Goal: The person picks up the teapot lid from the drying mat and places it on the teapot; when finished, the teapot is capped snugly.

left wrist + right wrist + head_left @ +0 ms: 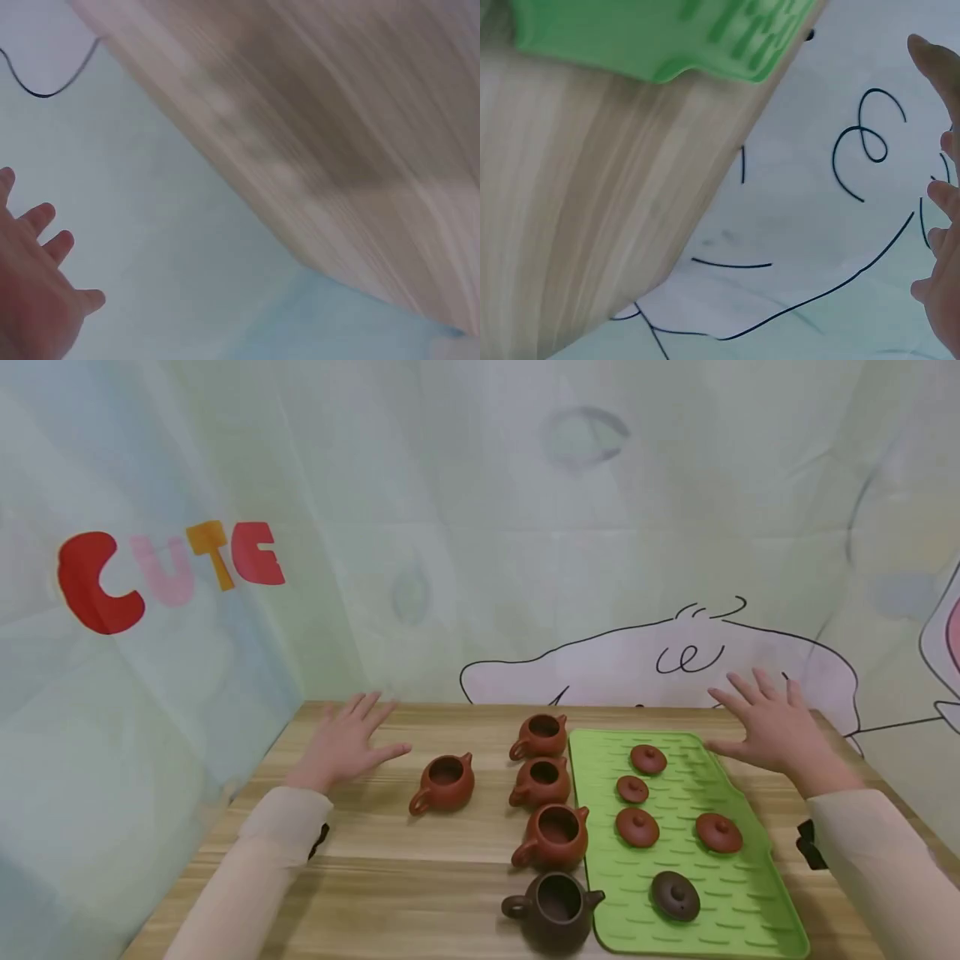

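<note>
My left hand (pixel 348 742) is held over the table's left side with its fingers spread, holding nothing. To its right stands a lidless red-brown teapot (pixel 444 783), the nearest thing to it. My right hand (pixel 772 727), also spread and holding nothing, is beyond the far right edge of a green mat (pixel 600 860). Along the mat's left edge, a column holds three more red-brown teapots, at the back (pixel 551 747), middle (pixel 551 793) and front (pixel 566 852), and a dark brown teapot (pixel 536 922) nearest me. Several red-brown lids (pixel 637 828) and a dark brown lid (pixel 675 896) lie on the mat.
The wooden table (pixel 390 893) ends at a back edge against a pale printed cloth (pixel 450 568) with a line drawing. Another cloth side at the left bears coloured letters (pixel 101 583). The mat has raised ridges and a low rim.
</note>
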